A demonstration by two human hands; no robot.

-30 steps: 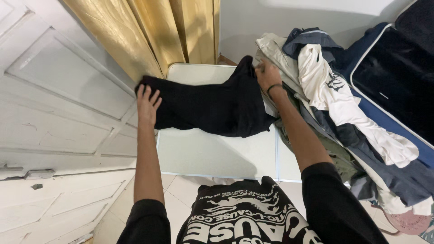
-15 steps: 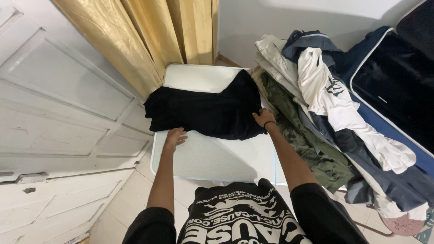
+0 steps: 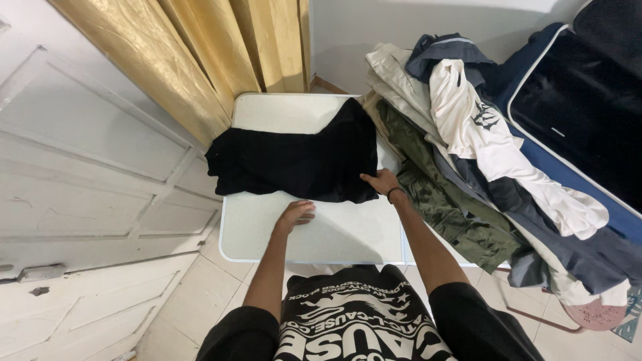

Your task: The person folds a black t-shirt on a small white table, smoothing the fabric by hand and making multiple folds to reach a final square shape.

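Observation:
A black garment [image 3: 294,160] lies folded across a small white table [image 3: 334,230]. My left hand [image 3: 294,214] rests on the table just below the garment's near edge, fingers loosely curled and apart, holding nothing. My right hand [image 3: 380,182] touches the garment's near right corner, with a dark band on the wrist; whether it pinches the cloth I cannot tell.
A heap of clothes [image 3: 468,154], olive, cream, white and navy, lies right of the table. A dark open suitcase [image 3: 582,107] stands at the far right. Gold curtains [image 3: 200,53] hang behind, and white panelled doors [image 3: 87,187] fill the left.
Both hands have drawn back from the garment's far side to its near edge. The garment now lies folded shorter on the table.

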